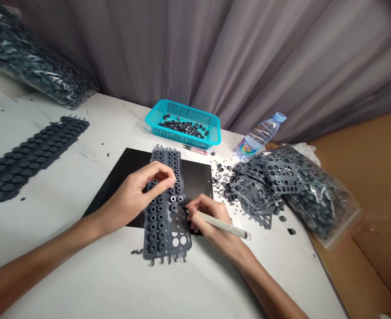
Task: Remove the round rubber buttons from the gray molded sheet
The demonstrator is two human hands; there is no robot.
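Observation:
A dark grey moulded rubber sheet (153,217) lies lengthwise on a black mat (197,177), its near end reaching past the mat onto the table. Rows of small ring-shaped parts stand on it; round holes show at its near right. My left hand (138,188) hovers over the sheet's middle, thumb and forefinger pinched together; whatever is between them is too small to make out. In my right hand (212,215) is a white pen-shaped tool (230,227), held like a pen. Its tip points at the sheet's right edge beside the last rings above the holes.
Behind the mat, a turquoise basket (152,118) holds small black parts, with a pink-handled cutter (198,151) before it. A water bottle (260,135), punched sheets (253,190) and a filled plastic bag (322,195) are right. Another sheet (32,159) and bag (39,62) are left.

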